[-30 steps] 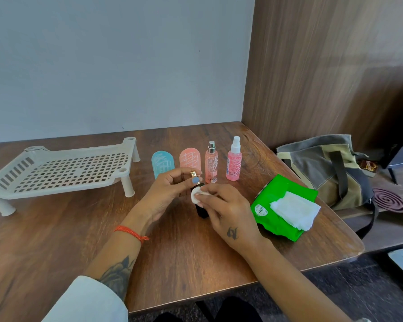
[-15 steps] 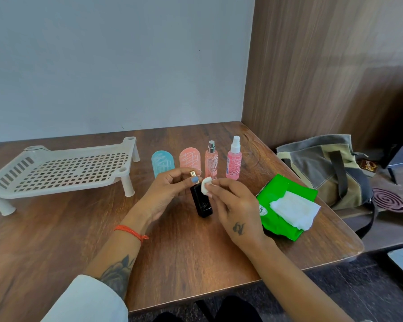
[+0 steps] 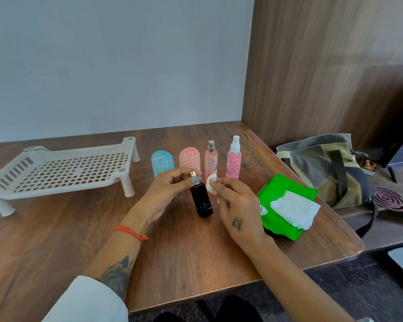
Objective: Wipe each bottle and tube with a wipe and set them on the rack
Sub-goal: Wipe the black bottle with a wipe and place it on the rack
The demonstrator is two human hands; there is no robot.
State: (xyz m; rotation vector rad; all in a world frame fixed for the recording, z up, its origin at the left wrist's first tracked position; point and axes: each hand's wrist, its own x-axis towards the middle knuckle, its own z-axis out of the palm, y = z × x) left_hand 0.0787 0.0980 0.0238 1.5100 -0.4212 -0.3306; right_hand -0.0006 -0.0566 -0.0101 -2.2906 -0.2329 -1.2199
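My left hand (image 3: 165, 194) grips a black bottle (image 3: 201, 201) by its gold cap, and the bottle tilts with its base on the table. My right hand (image 3: 237, 205) pinches a small folded white wipe (image 3: 211, 183) against the bottle's upper right side. Behind them stand a blue tube (image 3: 161, 162), a coral tube (image 3: 189, 159), a slim pink spray bottle (image 3: 211, 159) and a pink spray bottle with a white nozzle (image 3: 234, 159). The white slotted rack (image 3: 63, 173) stands at the left with nothing on it.
A green wipe pack (image 3: 279, 205) with a white wipe (image 3: 293, 209) pulled out lies at my right near the table's edge. A grey-green bag (image 3: 323, 168) and a purple coil (image 3: 390, 201) sit on a bench beyond. Walls close the back and right.
My right hand has slid the wipe from the bottle's front to its upper right side, uncovering the black body. The left hand keeps its hold on the cap.
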